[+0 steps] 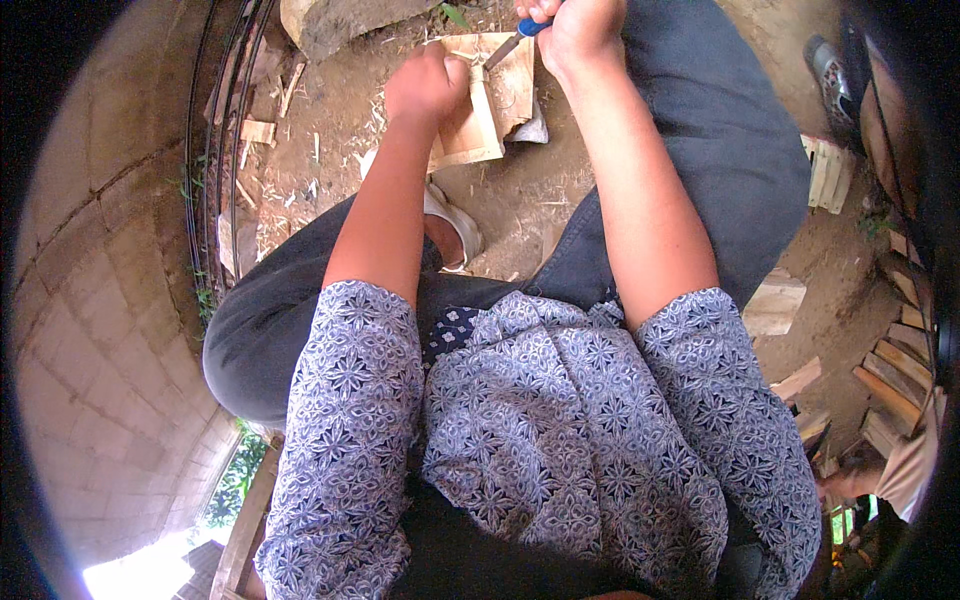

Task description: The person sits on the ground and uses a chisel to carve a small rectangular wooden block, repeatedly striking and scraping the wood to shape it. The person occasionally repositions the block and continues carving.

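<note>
My right hand [583, 38], at the top, is closed around the blue handle of a chisel [505, 50] with a narrow metal blade. The blade slants down to the left, and its tip meets a pale wooden piece [468, 135] with a raised strip along one side. My left hand [428, 85] is closed at the left edge of this piece, knuckles up, gripping it; the fingertips are hidden. Beneath the work lies a flat board [515, 85] with a ragged lower edge. My sandalled foot [452, 225] is just below it.
A large stone [355, 22] stands beyond the work. Wood shavings [300, 190] litter the dirt. Black cables [200, 150] run beside a block wall [110, 250] at left. Wood offcuts [775, 302] and stacked pieces [893, 380] lie at right, near another person's foot [828, 75].
</note>
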Tool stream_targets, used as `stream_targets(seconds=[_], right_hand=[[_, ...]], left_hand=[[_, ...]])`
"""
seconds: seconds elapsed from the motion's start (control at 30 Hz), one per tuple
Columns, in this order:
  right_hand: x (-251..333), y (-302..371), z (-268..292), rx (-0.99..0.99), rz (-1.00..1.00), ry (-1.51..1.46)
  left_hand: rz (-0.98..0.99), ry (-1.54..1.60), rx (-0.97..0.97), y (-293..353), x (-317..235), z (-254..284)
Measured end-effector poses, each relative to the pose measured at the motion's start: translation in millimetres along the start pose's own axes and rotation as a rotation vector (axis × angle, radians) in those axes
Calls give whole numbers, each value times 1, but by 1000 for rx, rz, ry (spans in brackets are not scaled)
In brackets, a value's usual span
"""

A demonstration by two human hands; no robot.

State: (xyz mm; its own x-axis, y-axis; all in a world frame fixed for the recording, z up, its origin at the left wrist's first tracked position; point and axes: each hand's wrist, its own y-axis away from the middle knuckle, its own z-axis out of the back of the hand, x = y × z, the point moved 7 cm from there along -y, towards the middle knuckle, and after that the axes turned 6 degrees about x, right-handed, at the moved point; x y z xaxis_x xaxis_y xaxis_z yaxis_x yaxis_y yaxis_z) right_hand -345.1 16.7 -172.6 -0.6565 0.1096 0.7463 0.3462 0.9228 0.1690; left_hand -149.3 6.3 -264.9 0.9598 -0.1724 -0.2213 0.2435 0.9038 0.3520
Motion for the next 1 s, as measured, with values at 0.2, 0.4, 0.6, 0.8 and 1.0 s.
stream_targets(seconds=[0.2,0.4,0.6,0.8,1.0], right_hand=[[52,-1,-24,101,161,-159],[-6,-5,-4,106,123,105],[35,-2,-13,61,113,-138],[-5,-4,-9,128,90,148],[-15,-9,9,45,13,3]], left_hand=[[-2,3,-19,3,4,-2],[-43,-6,-71,2,1,0],[-14,15,-31,5,3,-1],[-16,-8,11,0,2,-1],[200,80,-93,16,8,6]])
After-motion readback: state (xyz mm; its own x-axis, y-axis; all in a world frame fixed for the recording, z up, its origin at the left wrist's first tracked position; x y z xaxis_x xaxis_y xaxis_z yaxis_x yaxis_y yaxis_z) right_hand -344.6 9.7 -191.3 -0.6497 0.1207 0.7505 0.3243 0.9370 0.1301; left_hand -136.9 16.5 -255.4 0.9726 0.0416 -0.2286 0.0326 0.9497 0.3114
